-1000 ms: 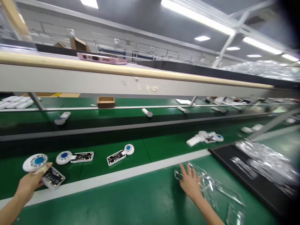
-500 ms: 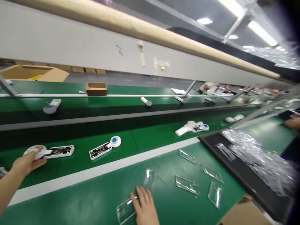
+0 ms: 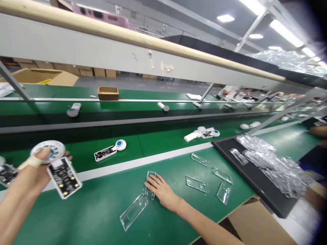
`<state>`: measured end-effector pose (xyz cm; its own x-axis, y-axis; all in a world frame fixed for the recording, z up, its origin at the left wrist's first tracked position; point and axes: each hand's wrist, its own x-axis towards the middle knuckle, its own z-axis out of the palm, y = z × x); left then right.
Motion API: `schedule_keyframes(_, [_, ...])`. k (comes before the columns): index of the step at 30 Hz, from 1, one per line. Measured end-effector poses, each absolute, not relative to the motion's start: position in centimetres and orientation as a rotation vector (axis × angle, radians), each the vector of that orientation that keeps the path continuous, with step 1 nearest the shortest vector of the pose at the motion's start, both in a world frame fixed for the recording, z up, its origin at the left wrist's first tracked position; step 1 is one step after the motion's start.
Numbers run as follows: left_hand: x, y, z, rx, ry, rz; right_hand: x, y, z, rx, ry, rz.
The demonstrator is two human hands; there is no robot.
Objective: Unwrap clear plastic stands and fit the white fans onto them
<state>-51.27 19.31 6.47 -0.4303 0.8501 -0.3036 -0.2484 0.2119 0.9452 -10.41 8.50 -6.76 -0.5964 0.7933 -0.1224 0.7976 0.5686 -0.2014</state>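
My left hand (image 3: 38,166) grips a white device by its round head, which has a blue centre. The device's exposed black circuit board (image 3: 63,178) with yellow dots hangs toward me, above the white strip. My right hand (image 3: 163,192) lies with its fingers stretched over a clear plastic cover (image 3: 150,174), touching it on the green bench. Just left of those fingers lies a longer clear plastic cover (image 3: 134,211). A similar white device (image 3: 110,150), board facing up, lies on the green belt between and beyond my hands.
Several clear covers (image 3: 196,183) lie right of my right hand. A black tray (image 3: 251,178) holds a heap of clear plastic parts (image 3: 278,170). More white devices (image 3: 203,133) lie along the belt. A cardboard box (image 3: 258,221) stands below the bench edge; a slanted metal post (image 3: 278,117) rises at right.
My left hand has lifted the device off the belt and brought it nearer, turning its board toward me. My right hand has moved from the longer cover to the cover beyond it.
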Motion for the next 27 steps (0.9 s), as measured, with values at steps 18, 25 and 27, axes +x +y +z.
schedule_keyframes(18, [-34.5, 11.8, 5.5, 0.506, 1.085, 1.295, -23.4, 7.0, 4.1, 2.323, 2.587, -0.964])
schedule_keyframes(25, [-34.1, 11.5, 6.5, 0.497, 1.098, 1.400, -23.8, 7.1, 0.8, 2.345, 2.743, -0.530])
schedule_keyframes(27, [-34.3, 11.6, 6.3, 0.482, 1.036, 1.411, -23.3, 7.1, 0.5, 2.299, 2.744, -0.665])
